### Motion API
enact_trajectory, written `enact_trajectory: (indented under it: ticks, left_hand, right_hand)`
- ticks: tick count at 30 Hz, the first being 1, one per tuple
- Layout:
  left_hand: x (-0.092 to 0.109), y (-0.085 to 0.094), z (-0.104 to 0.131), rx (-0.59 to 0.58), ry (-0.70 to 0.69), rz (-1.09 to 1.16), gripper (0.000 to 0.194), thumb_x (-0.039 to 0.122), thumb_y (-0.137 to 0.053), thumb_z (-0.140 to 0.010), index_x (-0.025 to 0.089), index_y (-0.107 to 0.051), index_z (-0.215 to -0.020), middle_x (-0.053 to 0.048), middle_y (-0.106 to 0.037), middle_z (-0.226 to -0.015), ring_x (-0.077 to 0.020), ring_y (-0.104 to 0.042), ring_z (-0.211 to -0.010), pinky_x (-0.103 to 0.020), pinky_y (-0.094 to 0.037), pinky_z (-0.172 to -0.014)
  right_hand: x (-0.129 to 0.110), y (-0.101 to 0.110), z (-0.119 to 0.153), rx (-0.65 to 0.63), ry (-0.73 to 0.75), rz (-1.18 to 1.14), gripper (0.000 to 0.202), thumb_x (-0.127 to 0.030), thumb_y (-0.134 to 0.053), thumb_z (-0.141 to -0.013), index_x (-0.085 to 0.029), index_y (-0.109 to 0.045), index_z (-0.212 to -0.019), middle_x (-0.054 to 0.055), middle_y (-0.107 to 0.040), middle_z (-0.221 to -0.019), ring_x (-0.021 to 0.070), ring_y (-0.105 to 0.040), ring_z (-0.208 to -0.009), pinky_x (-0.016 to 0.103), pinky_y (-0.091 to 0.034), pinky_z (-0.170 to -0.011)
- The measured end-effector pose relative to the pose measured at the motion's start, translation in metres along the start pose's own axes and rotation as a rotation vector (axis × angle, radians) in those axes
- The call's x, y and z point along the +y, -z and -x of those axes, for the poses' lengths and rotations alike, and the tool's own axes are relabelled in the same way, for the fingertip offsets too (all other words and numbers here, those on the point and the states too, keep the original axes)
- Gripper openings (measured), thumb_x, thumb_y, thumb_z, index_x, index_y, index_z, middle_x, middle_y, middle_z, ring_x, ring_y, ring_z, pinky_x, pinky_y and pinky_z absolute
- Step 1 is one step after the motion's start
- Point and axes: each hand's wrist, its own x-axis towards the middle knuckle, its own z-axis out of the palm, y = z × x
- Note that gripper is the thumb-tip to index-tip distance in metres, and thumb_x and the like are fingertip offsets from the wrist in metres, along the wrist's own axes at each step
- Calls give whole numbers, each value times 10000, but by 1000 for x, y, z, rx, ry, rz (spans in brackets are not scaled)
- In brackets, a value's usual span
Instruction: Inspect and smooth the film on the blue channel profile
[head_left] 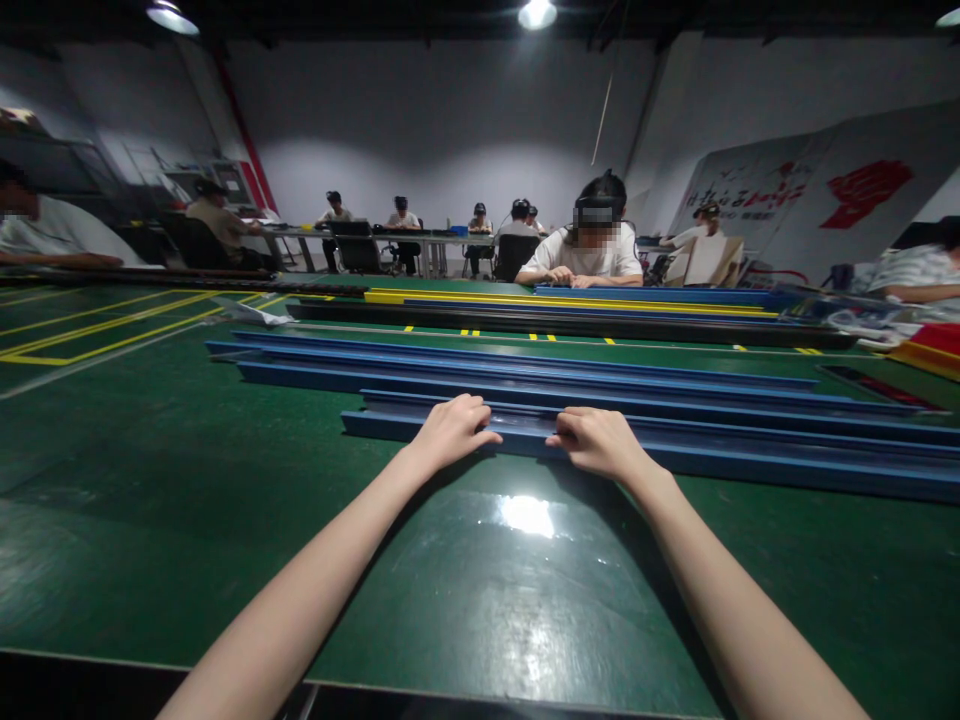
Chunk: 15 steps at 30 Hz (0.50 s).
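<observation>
A long blue U-shaped channel (720,450) lies across the green table in front of me, its trough facing up. My left hand (452,430) is closed on it left of the middle, fingers curled into the trough and thumb along the near wall. A short way to the right, my right hand (596,440) grips the same channel with bent fingers, its fingertips partly hidden. Just behind lie more blue channels (315,375), roughly parallel to the held one.
Farther back, yellow strips (465,299) and a dark rail (570,322) run across the table (187,520). A phone-like dark slab (881,388) rests at right, near a red and yellow object (930,348). A co-worker (592,240) sits opposite; several others sit around the room.
</observation>
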Motion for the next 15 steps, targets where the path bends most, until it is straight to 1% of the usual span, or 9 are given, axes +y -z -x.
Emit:
enact_trajectory:
  ticks: [5,11,15]
  left_hand:
    - [1,-4,-1,14,-15,6,239,414,-570,-781,180,-555,-733,-13,-552,-807,-160,-500,-811,-245,-375,-651]
    - [-6,5,0,-62,-17,93,180,362,-603,-759,187,-567,-777,5,-558,-826,-144,-524,-810,-221,-374,-660]
    - [-10,10,1,-86,31,83,197,376,-612,-739,186,-565,-758,7,-559,-810,-147,-526,-779,-217,-356,-619]
  right_hand:
    - [6,-2,4,11,-25,-47,272,-423,-452,-820,-201,-588,-742,41,-642,-809,154,-567,-743,248,-206,-519]
    - [8,-6,7,82,11,-85,302,-450,-423,-830,-191,-555,-748,31,-611,-783,140,-537,-691,238,-224,-525]
    - [9,-8,7,100,23,-88,318,-462,-410,-836,-187,-539,-742,36,-596,-779,143,-522,-694,236,-243,-540]
